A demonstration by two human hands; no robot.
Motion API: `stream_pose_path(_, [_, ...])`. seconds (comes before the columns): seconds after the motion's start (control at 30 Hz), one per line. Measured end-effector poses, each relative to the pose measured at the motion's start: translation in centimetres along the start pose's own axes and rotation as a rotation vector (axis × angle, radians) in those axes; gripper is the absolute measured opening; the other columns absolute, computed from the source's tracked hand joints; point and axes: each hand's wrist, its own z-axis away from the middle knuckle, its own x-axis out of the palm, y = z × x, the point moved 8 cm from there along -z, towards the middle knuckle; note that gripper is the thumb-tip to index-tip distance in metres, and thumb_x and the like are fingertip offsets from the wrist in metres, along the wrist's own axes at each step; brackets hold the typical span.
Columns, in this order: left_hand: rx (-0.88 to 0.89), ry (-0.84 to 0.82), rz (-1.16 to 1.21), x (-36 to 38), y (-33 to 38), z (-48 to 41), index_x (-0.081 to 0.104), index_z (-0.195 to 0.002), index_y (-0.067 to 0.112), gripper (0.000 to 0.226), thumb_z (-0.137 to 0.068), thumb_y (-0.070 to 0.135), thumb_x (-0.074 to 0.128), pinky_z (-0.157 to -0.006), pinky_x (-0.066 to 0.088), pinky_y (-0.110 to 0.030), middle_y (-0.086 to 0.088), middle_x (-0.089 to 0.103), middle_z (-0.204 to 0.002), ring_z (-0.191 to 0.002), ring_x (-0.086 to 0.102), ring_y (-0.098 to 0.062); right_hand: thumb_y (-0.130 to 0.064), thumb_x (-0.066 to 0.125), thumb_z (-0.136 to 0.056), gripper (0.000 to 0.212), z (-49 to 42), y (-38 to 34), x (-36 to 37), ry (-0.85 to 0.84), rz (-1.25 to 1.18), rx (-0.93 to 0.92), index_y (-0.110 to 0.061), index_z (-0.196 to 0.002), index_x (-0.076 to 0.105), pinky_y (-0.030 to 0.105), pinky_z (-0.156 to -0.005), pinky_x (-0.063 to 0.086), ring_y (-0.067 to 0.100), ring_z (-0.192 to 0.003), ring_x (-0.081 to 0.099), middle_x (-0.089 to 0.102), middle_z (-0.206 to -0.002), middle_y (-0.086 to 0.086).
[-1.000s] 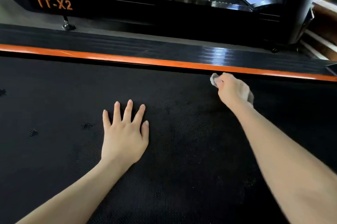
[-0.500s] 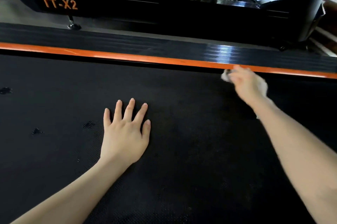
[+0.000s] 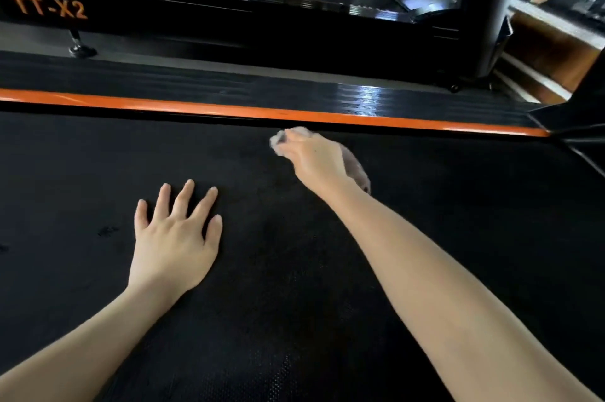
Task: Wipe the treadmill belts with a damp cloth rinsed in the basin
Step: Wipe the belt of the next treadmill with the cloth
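Note:
A black textured treadmill belt fills the lower view. My right hand presses a small grey-white cloth onto the belt near its far edge, just short of the orange strip. Most of the cloth is hidden under the hand; bits show at the fingertips and beside the wrist. My left hand lies flat on the belt with fingers spread and holds nothing. No basin is in view.
Beyond the orange strip runs a ribbed black side rail. A second black treadmill marked TT-X2 stands behind it, with a thick upright post at the right. Small dark marks dot the belt at left.
My right hand slid the cloth right toward the orange strip, then back left and slightly nearer. My left hand stayed flat on the belt. The view shifted a little.

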Motion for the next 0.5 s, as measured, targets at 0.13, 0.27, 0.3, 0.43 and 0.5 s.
stream_pose_path(0.13, [0.004,-0.017,0.004,-0.2,0.3,0.2,0.019,-0.149,0.035,0.055,-0.095,0.047,0.019,-0.116,0.003,-0.048,-0.002,0.016,-0.157,-0.145,0.004,-0.027,-0.029,0.033,-0.097,0.038,7.1,14.3,-2.3,0.042,0.141,0.335,-0.025,-0.128,0.055,0.028,-0.077,0.036,0.026,-0.117,0.055,0.053,-0.133,-0.005])
stream_pose_path(0.27, [0.001,-0.008,-0.018,-0.3,0.5,0.2,0.024,-0.148,0.033,0.053,-0.096,0.045,0.024,-0.115,0.007,-0.05,-0.004,0.02,-0.156,-0.144,0.008,-0.03,-0.022,0.048,-0.097,0.034,12.9,19.0,-3.2,-0.005,0.053,0.514,-0.025,-0.128,0.06,0.031,-0.094,0.039,0.026,-0.118,0.05,0.048,-0.142,-0.004])
stream_pose_path(0.3, [0.004,-0.008,-0.02,-0.4,0.6,0.2,0.025,-0.148,0.032,0.052,-0.097,0.044,0.024,-0.115,0.007,-0.051,-0.005,0.02,-0.156,-0.144,0.009,-0.03,-0.014,0.049,-0.094,0.032,13.4,17.2,-3.3,0.012,0.036,0.457,-0.021,-0.121,0.065,0.034,-0.091,0.041,0.027,-0.114,0.051,0.054,-0.134,0.002])
stream_pose_path(0.43, [0.011,-0.023,-0.044,-0.6,0.8,0.3,0.024,-0.148,0.032,0.052,-0.097,0.044,0.022,-0.114,0.007,-0.052,-0.005,0.018,-0.157,-0.144,0.008,-0.032,-0.007,0.052,-0.085,0.029,17.0,3.2,-2.7,-0.005,0.04,0.085,-0.023,-0.097,0.071,0.036,-0.079,0.045,0.024,-0.098,0.055,0.062,-0.106,0.003])
stream_pose_path(0.5, [0.007,-0.027,-0.036,-0.8,0.7,0.4,0.025,-0.148,0.031,0.052,-0.097,0.043,0.022,-0.114,0.007,-0.053,-0.005,0.019,-0.157,-0.144,0.009,-0.032,-0.009,0.048,-0.082,0.032,21.1,-4.0,-2.3,-0.008,-0.123,-0.074,-0.021,-0.098,0.074,0.037,-0.091,0.042,0.024,-0.106,0.056,0.065,-0.111,0.002])
